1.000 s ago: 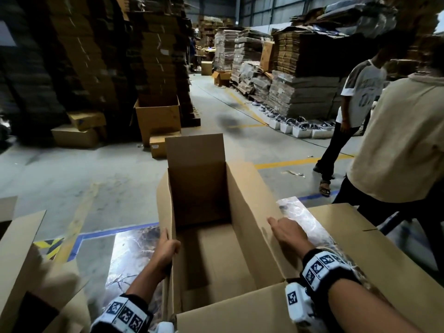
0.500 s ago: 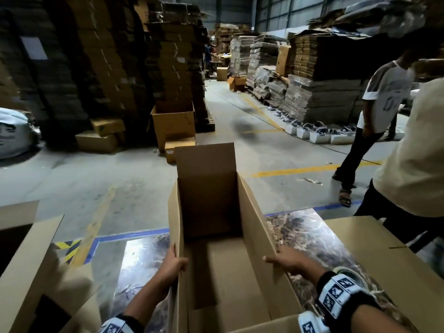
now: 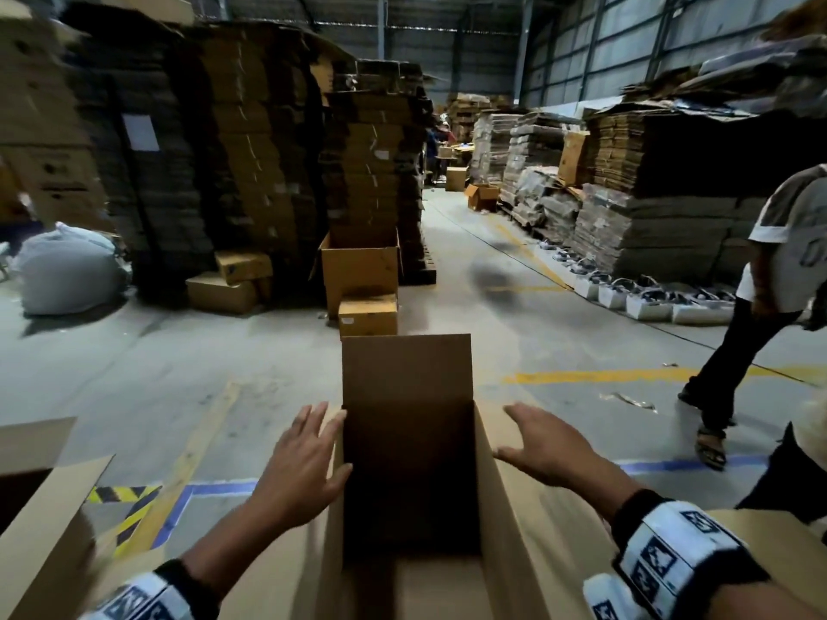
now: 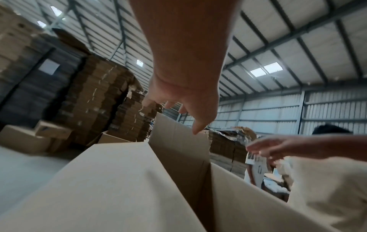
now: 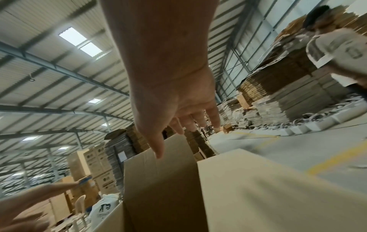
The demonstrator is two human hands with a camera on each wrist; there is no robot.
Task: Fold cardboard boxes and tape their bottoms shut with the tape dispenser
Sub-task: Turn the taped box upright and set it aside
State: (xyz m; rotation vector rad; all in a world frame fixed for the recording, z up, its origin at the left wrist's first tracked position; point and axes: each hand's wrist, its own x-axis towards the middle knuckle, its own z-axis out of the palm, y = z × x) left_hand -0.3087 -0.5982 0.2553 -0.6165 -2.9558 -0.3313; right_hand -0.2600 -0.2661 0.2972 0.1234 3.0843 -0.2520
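An open brown cardboard box (image 3: 407, 373) stands right in front of me, its far flap upright and its inside dark. The left hand (image 3: 304, 454) is over the box's left wall near the far corner, fingers spread and straight. The right hand (image 3: 543, 445) is over the right side flap (image 3: 537, 552), also spread. In the left wrist view the left hand (image 4: 182, 100) hangs above the cardboard (image 4: 119, 180) without gripping it. The right hand (image 5: 174, 109) does the same in the right wrist view. No tape dispenser is in view.
Another open cardboard box (image 3: 44, 507) sits at my left. A person in a white shirt (image 3: 787, 234) walks at the right, and a beige-clad person (image 3: 814, 431) is at the frame edge. Tall stacks of flat cardboard (image 3: 250, 163) and an open floor box (image 3: 360, 270) stand ahead.
Both hands have let go of the box's side walls and moved forward and up with fingers spread. My view has tilted up, and the box now fills the lower middle.
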